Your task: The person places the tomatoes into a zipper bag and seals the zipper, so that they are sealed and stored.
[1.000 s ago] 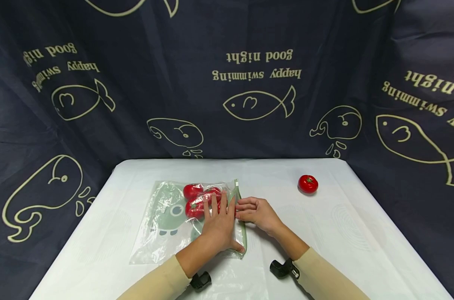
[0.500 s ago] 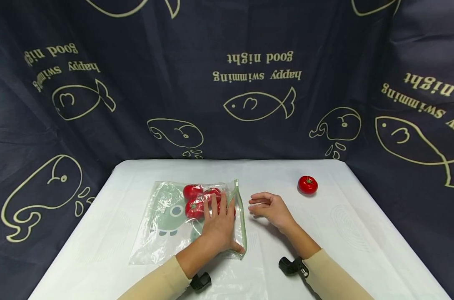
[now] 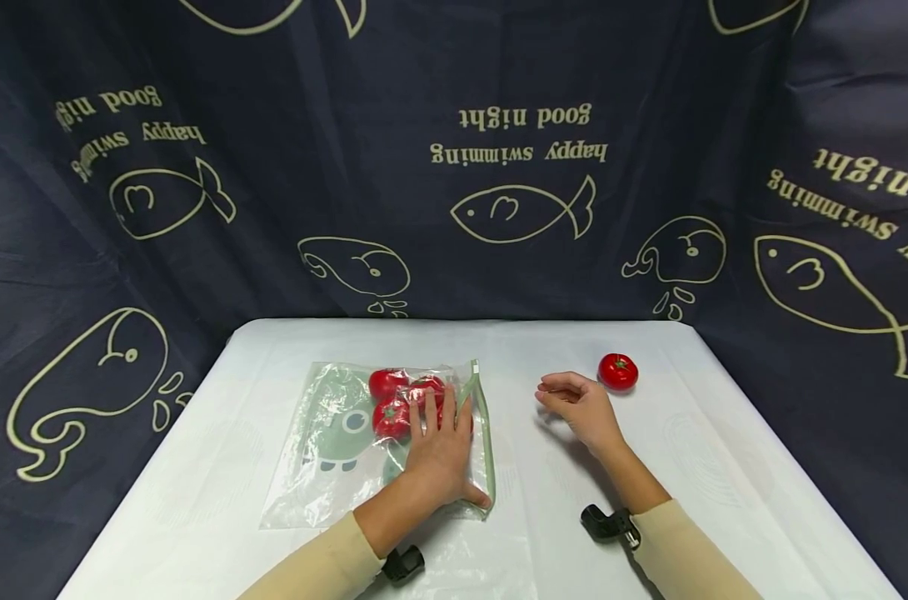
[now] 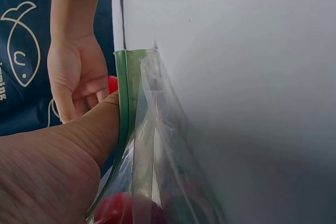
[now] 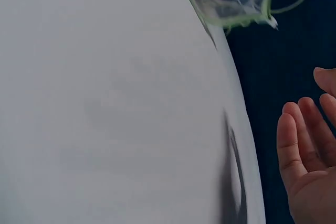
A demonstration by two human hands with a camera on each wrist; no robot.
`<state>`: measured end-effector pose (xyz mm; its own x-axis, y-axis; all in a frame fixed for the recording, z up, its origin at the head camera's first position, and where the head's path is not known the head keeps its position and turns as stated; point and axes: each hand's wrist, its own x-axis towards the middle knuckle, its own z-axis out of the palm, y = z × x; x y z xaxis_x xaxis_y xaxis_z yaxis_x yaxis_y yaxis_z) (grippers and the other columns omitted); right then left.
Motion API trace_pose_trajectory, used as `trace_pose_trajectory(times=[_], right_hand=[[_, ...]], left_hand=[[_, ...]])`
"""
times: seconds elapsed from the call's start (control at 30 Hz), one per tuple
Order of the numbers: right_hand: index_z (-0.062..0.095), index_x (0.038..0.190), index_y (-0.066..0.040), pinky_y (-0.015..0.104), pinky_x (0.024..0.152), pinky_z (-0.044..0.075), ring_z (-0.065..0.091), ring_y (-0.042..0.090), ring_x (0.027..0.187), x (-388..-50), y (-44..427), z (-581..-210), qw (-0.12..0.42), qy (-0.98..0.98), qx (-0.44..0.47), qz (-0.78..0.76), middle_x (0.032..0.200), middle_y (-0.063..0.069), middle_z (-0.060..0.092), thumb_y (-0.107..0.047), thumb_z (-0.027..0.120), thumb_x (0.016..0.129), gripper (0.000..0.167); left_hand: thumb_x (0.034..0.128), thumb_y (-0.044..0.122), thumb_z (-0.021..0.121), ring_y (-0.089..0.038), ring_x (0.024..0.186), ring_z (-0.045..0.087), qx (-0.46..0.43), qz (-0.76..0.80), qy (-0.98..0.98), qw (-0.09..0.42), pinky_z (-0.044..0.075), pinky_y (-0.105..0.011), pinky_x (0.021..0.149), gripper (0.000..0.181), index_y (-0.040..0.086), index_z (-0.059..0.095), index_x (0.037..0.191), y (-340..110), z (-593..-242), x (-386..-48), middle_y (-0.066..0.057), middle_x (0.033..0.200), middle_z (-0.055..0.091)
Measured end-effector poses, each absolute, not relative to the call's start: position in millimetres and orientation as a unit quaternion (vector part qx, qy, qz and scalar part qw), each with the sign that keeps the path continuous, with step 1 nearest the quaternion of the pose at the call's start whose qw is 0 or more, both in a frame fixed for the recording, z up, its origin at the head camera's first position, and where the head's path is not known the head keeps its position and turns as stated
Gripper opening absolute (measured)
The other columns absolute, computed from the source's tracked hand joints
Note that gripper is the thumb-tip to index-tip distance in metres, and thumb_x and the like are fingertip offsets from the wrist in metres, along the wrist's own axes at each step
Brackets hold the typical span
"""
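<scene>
Bag (image 3: pixel 349 475), tomatoes (image 3: pixel 391 417) inside, now steadied by left hand (image 3: pixel 439 457) alone, fingers spread; I see right hand (image 3: pixel 585 414) apart, empty, loosely bent, shifted off toward the loose tomato (image 3: pixel 618 372) on the table (image 3: pixel 532 346).

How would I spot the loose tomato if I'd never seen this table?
Find the white table and look toward its far right corner. There, just beyond the right hand, sits a glossy red tomato with a green stem. Unlike the other tomatoes, it lies outside the clear bag.
</scene>
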<state>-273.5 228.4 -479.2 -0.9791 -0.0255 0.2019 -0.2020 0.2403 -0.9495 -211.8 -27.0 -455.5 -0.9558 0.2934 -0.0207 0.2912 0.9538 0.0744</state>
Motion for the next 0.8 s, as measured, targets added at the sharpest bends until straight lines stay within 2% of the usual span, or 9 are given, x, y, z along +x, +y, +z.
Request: trace_pose_trajectory(times=[0.27, 0.47, 0.6, 0.8], right_hand=[[0.073, 0.113, 0.005, 0.013, 0.076, 0.056, 0.071, -0.004, 0.084, -280, 256, -470, 0.141, -0.793, 0.054, 0.590, 0.102, 0.010, 0.079, -0.013, 0.082, 0.088, 0.032], [0.073, 0.108, 0.009, 0.012, 0.075, 0.055, 0.072, 0.000, 0.082, -272, 267, -444, 0.185, -0.803, 0.042, 0.565, 0.099, 0.018, 0.077, -0.006, 0.080, 0.088, 0.026], [0.073, 0.108, 0.009, 0.014, 0.070, 0.056, 0.072, 0.003, 0.079, -269, 275, -433, 0.206, -0.804, 0.026, 0.557, 0.096, 0.017, 0.078, -0.007, 0.079, 0.089, 0.026], [0.077, 0.104, 0.004, 0.011, 0.067, 0.054, 0.070, 0.001, 0.075, -293, 302, -455, 0.254, -0.786, -0.031, 0.562, 0.085, -0.009, 0.077, -0.011, 0.083, 0.086, 0.024]], left_hand=[[0.0415, 0.072, 0.094, -0.049, 0.158, 0.004, 0.147, 0.037, 0.988, 0.014, 0.006, -0.068, 0.124, 0.156, 0.010, 0.019, 0.163, -27, -458, -212, -0.021, 0.172, 0.008], [0.0416, 0.073, 0.094, -0.048, 0.158, 0.005, 0.144, 0.033, 0.989, 0.017, 0.007, -0.067, 0.124, 0.155, 0.011, 0.020, 0.163, -26, -457, -211, -0.021, 0.172, 0.009], [0.0421, 0.073, 0.093, -0.048, 0.158, 0.006, 0.145, 0.031, 0.989, 0.016, 0.007, -0.067, 0.125, 0.154, 0.011, 0.020, 0.163, -27, -457, -211, -0.021, 0.172, 0.009], [0.0434, 0.072, 0.093, -0.048, 0.158, 0.005, 0.144, 0.028, 0.989, 0.020, 0.005, -0.067, 0.125, 0.153, 0.011, 0.020, 0.163, -26, -456, -211, -0.020, 0.172, 0.009]])
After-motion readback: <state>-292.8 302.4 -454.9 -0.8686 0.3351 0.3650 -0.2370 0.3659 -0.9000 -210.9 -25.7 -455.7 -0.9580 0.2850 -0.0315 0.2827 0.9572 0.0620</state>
